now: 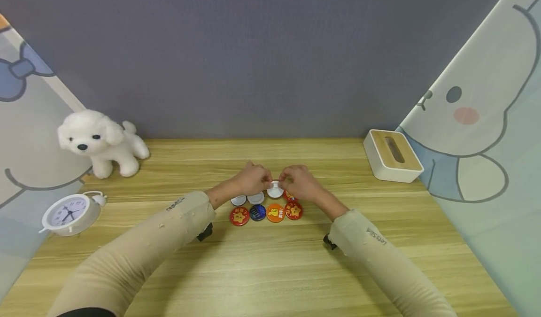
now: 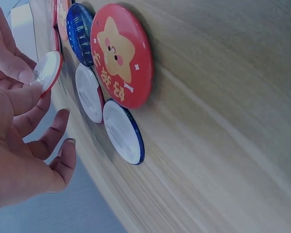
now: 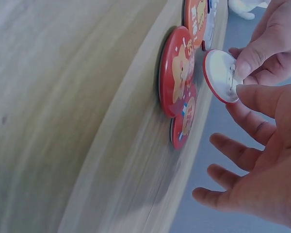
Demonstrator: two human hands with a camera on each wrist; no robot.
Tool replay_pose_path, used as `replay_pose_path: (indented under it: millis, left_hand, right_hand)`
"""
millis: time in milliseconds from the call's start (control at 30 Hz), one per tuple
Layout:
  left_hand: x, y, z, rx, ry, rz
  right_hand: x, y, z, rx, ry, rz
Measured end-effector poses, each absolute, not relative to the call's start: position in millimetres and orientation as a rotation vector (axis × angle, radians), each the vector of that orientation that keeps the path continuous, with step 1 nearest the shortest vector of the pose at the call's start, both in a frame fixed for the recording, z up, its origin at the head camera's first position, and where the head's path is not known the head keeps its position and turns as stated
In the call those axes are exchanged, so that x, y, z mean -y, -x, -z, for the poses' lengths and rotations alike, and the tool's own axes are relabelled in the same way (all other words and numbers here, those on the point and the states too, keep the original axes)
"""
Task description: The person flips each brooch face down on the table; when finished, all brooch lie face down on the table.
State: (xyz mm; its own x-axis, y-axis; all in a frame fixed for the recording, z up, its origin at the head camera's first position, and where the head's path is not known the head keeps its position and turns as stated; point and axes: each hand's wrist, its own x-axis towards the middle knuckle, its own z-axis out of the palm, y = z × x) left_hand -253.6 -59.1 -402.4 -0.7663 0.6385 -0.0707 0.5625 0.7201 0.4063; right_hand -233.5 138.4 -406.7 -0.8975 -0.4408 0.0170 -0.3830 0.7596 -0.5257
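A round pin badge (image 3: 217, 74), white back and clasp pin facing up, red at the rim, is held off the table between both hands. My left hand (image 1: 252, 180) pinches it from the left by thumb and forefinger. From the right, my right hand (image 1: 302, 182) pinches the edge near the pin, its other fingers spread. Below lies a front row: a red star badge (image 1: 239, 216), a dark blue badge (image 1: 257, 212), an orange thumbs-up badge (image 1: 275, 212) and another red star badge (image 1: 293, 210). Behind them are two white-backed badges (image 2: 122, 132) and a red badge (image 3: 185, 124), partly covered in the head view.
A white plush dog (image 1: 101, 141) stands at the back left of the wooden table (image 1: 253, 270). In front of it is a white alarm clock (image 1: 72, 213). A white tissue box (image 1: 393, 156) with a wooden lid sits at the back right, near the grey partition (image 1: 253, 63).
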Motion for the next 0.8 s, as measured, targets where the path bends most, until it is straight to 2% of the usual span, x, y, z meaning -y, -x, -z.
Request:
replay_pose_path:
  millis: [300,800]
  left_hand:
    - [58.1,251.8,403.1,-2.718,-0.924,-0.501]
    - [56.2,251.6,408.6,-2.767,-0.912,-0.36]
  right_hand:
    - [-133.7,236.1,406.5,-2.823,0.725,0.735]
    - [-130.3,241.5,409.8,-2.812,0.666,0.565]
